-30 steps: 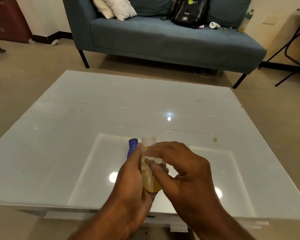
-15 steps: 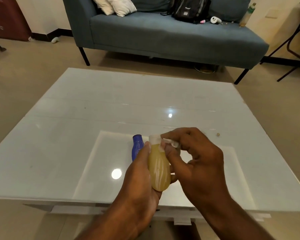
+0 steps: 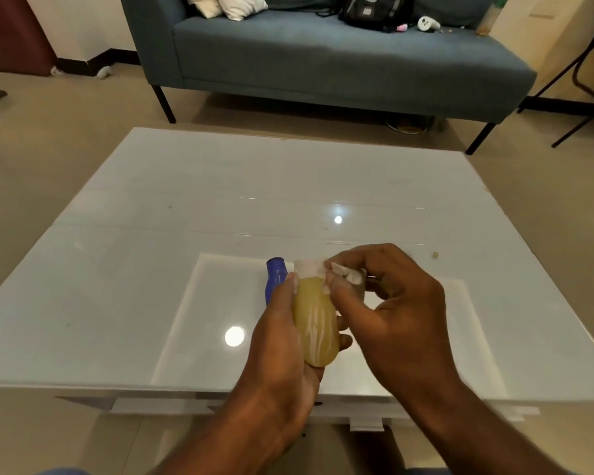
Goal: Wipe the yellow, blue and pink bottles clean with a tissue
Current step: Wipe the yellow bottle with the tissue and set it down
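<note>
Just above the near edge of the tabletop (image 3: 124,275), at about 6 o'clock: yellow bottle (image 3: 314,323), held upright-ish off the surface with its pale cap (image 3: 307,268) pointing away. Translucent plastic, rounded and bulbous at the bottom, narrower at the neck, a few streaky highlights down the side. Wrapped in the left hand (image 3: 282,358), fingers curled round the body, thumb along the left side. Right hand (image 3: 391,310) at the neck, fingers pinching a crumpled white tissue (image 3: 345,273) against the cap area. Blue bottle (image 3: 275,275) just behind the left thumb at roughly 11 o'clock from the yellow one, mostly hidden, can't tell if lying or standing. Tabletop glossy white, glassy, with light-spot reflections. Beige floor around it. At 12 o'clock, a blue-grey fabric sofa (image 3: 323,60) on thin dark legs, with white cushions (image 3: 230,3) and a black backpack (image 3: 371,10).
</note>
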Motion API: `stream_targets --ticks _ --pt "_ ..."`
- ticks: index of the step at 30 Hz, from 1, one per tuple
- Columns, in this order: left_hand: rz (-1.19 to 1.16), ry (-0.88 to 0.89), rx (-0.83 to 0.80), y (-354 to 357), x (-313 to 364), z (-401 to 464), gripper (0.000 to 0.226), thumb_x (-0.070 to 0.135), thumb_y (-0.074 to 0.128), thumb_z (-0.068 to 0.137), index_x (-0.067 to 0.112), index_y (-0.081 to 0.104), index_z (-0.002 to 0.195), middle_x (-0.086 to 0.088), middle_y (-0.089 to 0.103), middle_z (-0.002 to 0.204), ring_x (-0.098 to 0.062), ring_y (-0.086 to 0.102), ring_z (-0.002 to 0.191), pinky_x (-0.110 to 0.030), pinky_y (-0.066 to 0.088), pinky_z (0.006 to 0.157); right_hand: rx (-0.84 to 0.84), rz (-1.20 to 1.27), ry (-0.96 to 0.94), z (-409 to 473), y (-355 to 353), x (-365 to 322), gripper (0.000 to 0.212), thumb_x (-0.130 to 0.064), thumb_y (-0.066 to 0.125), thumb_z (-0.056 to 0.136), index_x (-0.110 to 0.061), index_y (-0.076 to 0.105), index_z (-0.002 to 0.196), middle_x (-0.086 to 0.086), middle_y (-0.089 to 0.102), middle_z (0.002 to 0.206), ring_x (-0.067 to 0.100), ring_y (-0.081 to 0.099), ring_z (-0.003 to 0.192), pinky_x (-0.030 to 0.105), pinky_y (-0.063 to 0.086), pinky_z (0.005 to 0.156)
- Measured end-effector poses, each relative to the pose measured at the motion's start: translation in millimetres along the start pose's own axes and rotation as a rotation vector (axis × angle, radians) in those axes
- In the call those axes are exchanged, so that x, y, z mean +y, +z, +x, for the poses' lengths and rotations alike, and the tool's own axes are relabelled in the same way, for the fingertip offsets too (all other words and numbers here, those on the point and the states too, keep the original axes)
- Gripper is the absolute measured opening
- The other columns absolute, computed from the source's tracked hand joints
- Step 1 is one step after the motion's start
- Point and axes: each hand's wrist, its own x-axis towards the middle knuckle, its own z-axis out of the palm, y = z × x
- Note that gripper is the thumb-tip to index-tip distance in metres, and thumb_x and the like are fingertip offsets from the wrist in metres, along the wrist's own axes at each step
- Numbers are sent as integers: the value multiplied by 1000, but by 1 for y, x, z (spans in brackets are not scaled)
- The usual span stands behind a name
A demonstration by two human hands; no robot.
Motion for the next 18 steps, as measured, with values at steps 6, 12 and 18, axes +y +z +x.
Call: stream_targets --ticks 6,12,18 --pt "-21 6 36 0 -5 0 47 48 41 98 17 63 124 -14 73 112 -29 69 106 -50 51 99 -63 -15 -79 -7 1 -8 11 -15 76 87 -20 77 97 -13 70 96 10 68 93 14 51 73" --pt "-91 43 37 2 -7 -3 49 49 39 99 15 65 122 -17 71 113 -30 68 109 -52 47 103 -88 14 -58 -9 1 -10 15 -10 79 88 -20 76 98 -13 72 96 13 70 93 25 56 74" --pt "-115 6 3 2 -8 -1 50 49 40 99 16 58 131 -18 68 121 -34 66 111 -53 49 100 -19 27 61 -4 -8 0 20 -12 79 88 -27 75 100 -17 73 96 12 71 95 32 60 78"
